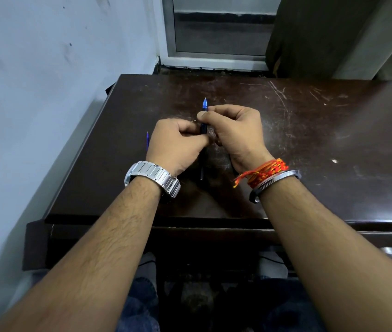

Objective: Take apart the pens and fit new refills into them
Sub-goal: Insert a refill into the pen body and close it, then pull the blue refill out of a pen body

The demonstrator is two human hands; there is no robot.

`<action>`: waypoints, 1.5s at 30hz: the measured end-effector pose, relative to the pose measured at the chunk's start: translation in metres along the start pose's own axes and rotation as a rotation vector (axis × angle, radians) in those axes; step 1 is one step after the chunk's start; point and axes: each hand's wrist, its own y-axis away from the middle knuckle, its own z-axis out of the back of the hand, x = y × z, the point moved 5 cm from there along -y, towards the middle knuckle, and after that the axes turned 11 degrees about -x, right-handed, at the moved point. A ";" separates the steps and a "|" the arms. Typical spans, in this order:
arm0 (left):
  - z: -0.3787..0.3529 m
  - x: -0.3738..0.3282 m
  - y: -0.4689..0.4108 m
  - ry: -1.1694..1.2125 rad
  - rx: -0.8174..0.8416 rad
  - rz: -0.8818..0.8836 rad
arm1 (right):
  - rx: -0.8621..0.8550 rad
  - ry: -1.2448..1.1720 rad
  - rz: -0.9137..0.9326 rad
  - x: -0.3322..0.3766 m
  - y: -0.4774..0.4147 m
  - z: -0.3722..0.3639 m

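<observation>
Two hands meet near the middle of the frame, over a dark, scratched table [310,140]. The right hand [235,133] pinches a blue pen [204,116] close to its tip, which points to the top of the frame. The left hand [175,142] is curled tight around the pen's lower part. A thin blue refill [147,141] lies on the table just left of the left hand.
</observation>
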 end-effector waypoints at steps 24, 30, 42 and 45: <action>-0.002 0.003 -0.002 0.008 -0.050 -0.018 | 0.007 0.033 -0.036 -0.005 -0.002 0.001; 0.004 0.005 -0.005 0.009 -0.103 -0.016 | 0.034 0.048 0.021 -0.003 -0.001 0.000; 0.014 0.008 -0.009 -0.062 -0.221 0.012 | 0.106 0.926 0.209 -0.010 0.014 -0.005; 0.013 0.007 -0.007 -0.066 -0.184 0.015 | 0.086 0.924 0.201 -0.011 0.012 -0.004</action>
